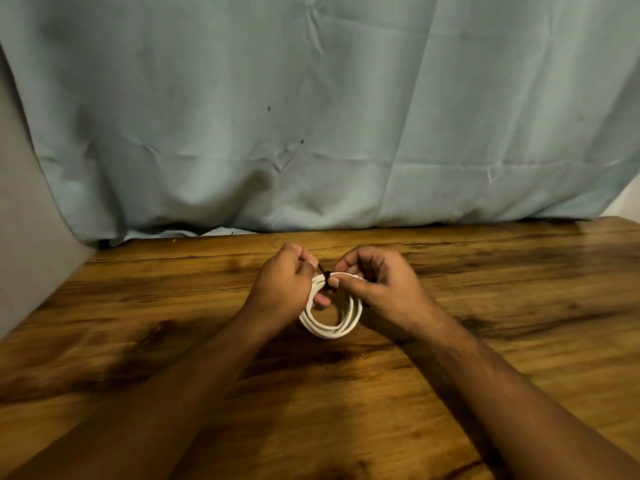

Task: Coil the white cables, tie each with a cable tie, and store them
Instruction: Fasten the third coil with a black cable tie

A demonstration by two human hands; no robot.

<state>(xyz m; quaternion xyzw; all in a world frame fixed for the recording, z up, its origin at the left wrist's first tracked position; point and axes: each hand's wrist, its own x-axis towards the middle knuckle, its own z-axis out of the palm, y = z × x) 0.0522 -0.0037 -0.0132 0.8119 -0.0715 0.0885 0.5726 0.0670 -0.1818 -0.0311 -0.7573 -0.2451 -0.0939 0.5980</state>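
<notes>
- Cable (330, 320), coiled white, is upright over the table's (138, 306) centre, between both hands.
- Left hand (284, 282): its grip pinches the black tie (323, 270) tail at the coil's 12 o'clock.
- Right hand (377, 282): its grip is clamped on the cable just beside the tie.
- Likely best: draw the tail straight toward 10 o'clock, with the right hand bunching the loops so none slips free.

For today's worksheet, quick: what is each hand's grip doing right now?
Left hand: closed, pinching the thin black plastic cable tie.
Right hand: closed, pinching the coiled white round cable at the tie.
</notes>
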